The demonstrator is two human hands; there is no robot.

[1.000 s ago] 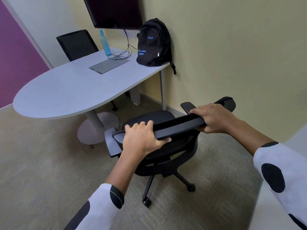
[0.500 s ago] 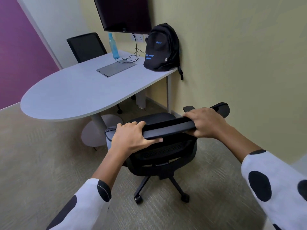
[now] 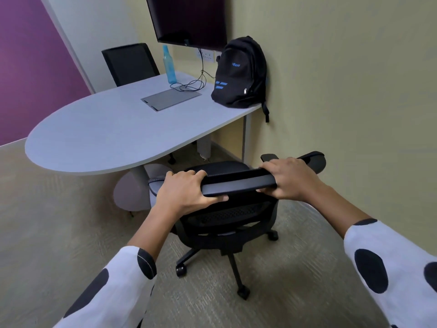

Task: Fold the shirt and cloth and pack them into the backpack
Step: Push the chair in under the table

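Both-handed, the person holds the top rail of a black mesh-backed office chair [image 3: 227, 209] on castors. The left hand [image 3: 186, 192] has its grip closed round the left end of the rail: four fingers curl over the top edge and the thumb lies under the rail's near edge, pointing right. The right hand [image 3: 289, 177] has its grip closed on the rail further right, fingers wrapped over the top, with the rail's right end sticking out past the knuckles. Both forearms come from white sleeves with large black spots.

Well apart from the hands, the black backpack with blue markings [image 3: 240, 72] stands upright at the far right corner of the pale grey rounded surface [image 3: 94, 138], its back against the yellowish wall and one strap hanging off the edge. Near it on the surface lie a flat grey laptop-like slab [image 3: 171, 99], a loop of black cable [image 3: 191, 85] and a translucent blue bottle [image 3: 169, 65]. A dark wall screen [image 3: 189, 18] hangs above, and a second black chair [image 3: 130, 63] stands behind the surface.
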